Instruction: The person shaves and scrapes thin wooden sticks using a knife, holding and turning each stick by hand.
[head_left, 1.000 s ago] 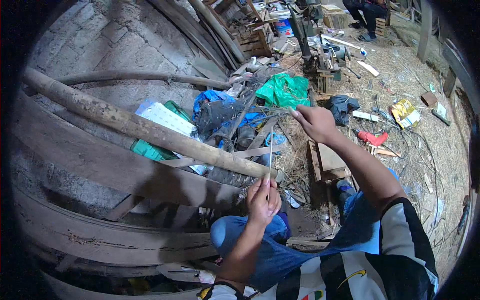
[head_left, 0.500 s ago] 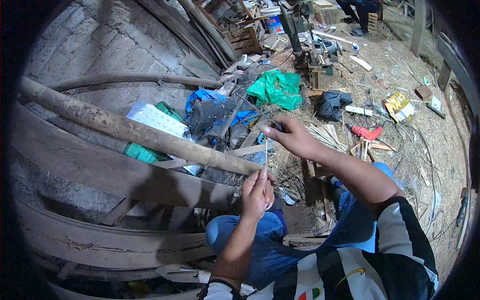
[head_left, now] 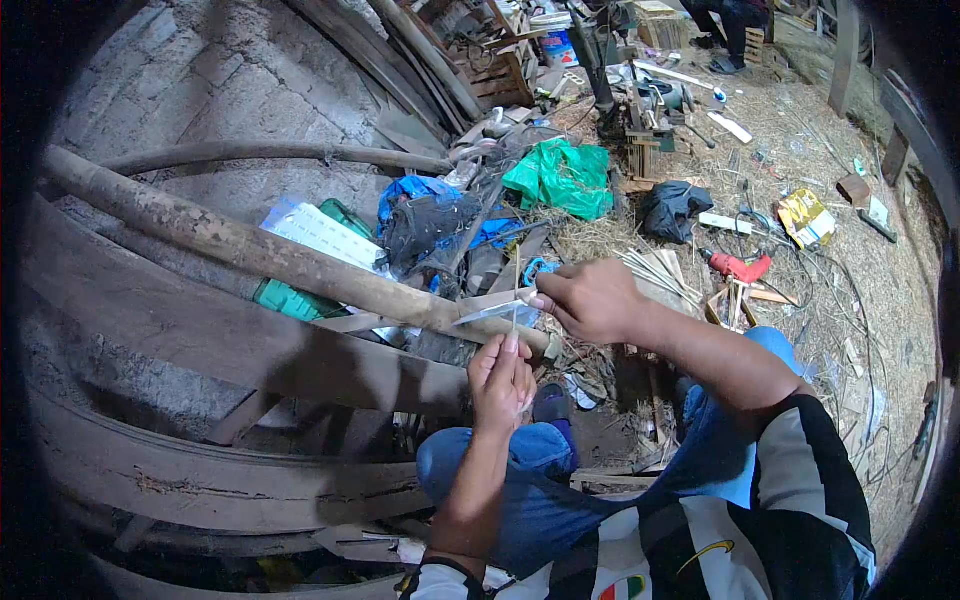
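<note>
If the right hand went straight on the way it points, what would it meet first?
Most likely the thin stick in the left hand; the knife in the right hand crosses it in view, though contact is unclear.

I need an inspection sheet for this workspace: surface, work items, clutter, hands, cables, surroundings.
Surface: ground strewn with straw and scraps; no workbench in use.
Work items: thin stick, roughly upright; pale knife-like blade crossing it, contact unclear.
Clutter: green bag, black bag, yellow packet, red drill, loose thin strips.
Hands: left hand closed on the stick; right hand closed on the blade, its handle hidden.
Cables: dark cable winding over the ground; plug ends not made out.
Surroundings: block wall, long pole, planks; another person's legs at top right.
</note>
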{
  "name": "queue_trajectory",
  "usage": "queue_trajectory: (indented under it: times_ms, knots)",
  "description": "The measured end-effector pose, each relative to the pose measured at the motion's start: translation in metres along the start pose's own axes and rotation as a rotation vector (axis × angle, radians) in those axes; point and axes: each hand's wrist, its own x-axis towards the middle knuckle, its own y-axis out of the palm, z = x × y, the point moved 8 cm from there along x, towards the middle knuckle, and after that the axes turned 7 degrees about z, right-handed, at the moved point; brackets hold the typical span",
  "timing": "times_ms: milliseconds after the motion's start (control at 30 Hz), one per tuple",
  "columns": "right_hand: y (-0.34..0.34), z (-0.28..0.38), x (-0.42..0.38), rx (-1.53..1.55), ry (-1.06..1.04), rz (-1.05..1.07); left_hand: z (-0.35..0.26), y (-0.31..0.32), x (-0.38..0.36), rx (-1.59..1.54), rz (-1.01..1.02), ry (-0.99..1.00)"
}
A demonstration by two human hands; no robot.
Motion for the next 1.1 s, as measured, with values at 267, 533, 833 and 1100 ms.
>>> queue_trajectory:
  times_ms: [267,533,833,1100]
  knots:
    - [0.026,-0.049,0.008,-0.115,0.144,0.118,0.013,-0.01,0.0,-0.021,-0.078,-0.088]
    - [0.003,-0.122,0.006,-0.058,0.529,0.052,0.015,-0.012,-0.014,-0.173,-0.001,-0.119]
    - [0.019,-0.059,0.008,0.97,0.308,-0.044,0.035,0.026,-0.016,-0.572,0.282,-0.296]
    - [-0.015,-0.045,0.0,0.559,0.254,-0.169,0.025,0.01,-0.007,-0.342,0.131,-0.143]
